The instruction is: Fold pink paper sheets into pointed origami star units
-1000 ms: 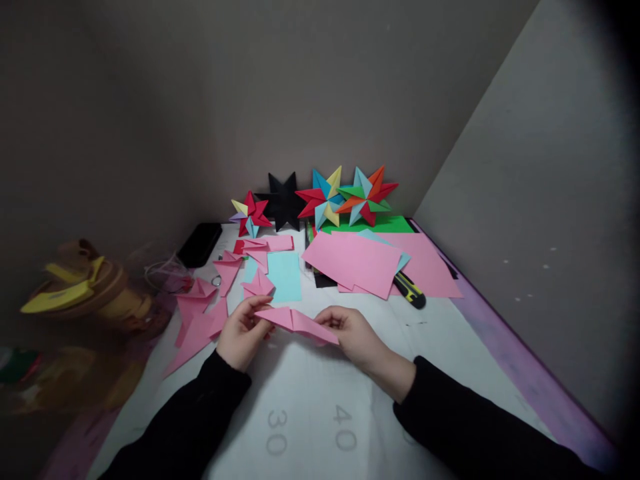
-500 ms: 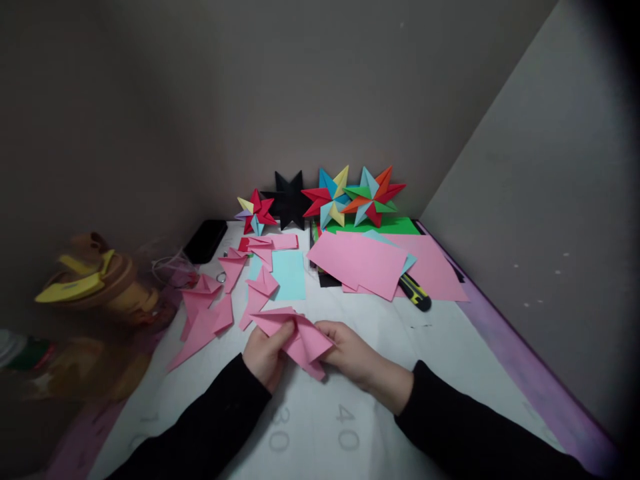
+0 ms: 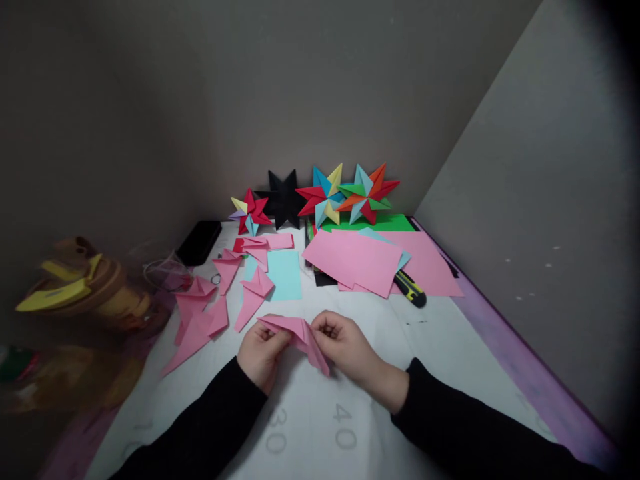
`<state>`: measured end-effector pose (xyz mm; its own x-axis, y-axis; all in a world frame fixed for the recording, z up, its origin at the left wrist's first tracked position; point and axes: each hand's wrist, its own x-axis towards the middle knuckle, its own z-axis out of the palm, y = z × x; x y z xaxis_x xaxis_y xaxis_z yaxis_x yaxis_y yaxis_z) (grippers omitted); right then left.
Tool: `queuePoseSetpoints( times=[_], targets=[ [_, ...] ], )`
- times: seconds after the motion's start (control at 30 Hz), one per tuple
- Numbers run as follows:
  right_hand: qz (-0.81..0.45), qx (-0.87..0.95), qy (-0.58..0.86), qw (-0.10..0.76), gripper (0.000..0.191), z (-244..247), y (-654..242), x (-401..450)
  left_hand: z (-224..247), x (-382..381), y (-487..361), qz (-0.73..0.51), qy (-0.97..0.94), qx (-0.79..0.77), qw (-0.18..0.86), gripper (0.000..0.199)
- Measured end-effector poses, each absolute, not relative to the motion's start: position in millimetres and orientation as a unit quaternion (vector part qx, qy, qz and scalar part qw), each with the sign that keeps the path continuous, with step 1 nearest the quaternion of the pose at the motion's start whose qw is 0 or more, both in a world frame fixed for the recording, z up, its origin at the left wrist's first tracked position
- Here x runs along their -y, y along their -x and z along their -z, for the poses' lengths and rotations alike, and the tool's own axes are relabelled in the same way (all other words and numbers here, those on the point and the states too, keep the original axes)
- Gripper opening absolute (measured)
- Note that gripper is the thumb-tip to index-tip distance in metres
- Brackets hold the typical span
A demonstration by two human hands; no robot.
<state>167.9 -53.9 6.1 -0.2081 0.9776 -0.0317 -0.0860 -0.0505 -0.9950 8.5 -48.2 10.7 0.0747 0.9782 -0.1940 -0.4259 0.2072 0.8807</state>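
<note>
A partly folded piece of pink paper is held above the table between my two hands. My left hand pinches its left side, thumb on top. On the other side my right hand grips the right edge with thumb and fingers closed. A crease runs down the paper toward a point at its lower right. Just beyond my left hand lies a folded pink piece. More folded pink pieces sit farther left, some overlapping.
Pink sheets lie at the back right, with a yellow-black utility knife beside them. A light blue sheet is mid-table. Folded paper stars lean on the wall. A black phone and a brown container stand left.
The pink paper has tipped and closed along its crease, showing less of its face. My right thumb and fingers have shifted up its right edge. The view has turned slightly.
</note>
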Motion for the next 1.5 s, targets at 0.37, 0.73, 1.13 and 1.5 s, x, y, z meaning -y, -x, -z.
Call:
queuePoseSetpoints(
  times=[0.37,0.73,1.13,1.5],
  targets=[
    [-0.523,0.564,0.426,0.476,0.006,-18.7,-173.8,52.9,-3.3,49.0,-6.1,-0.490,-0.386,-0.457,0.634,0.017],
    [-0.474,0.618,0.424,0.462,0.008,-20.8,-178.8,52.6,2.8,50.3,-2.6,-0.470,-0.408,-0.462,0.632,0.016],
    [-0.379,0.688,0.433,0.443,0.012,-24.5,-180.0,55.4,-11.0,52.5,-0.1,-0.498,-0.461,-0.439,0.589,0.046],
    [-0.244,0.808,0.361,0.396,0.013,-45.9,-185.7,54.2,-52.1,44.3,14.7,-0.331,-0.603,-0.445,0.574,0.023]
  ],
)
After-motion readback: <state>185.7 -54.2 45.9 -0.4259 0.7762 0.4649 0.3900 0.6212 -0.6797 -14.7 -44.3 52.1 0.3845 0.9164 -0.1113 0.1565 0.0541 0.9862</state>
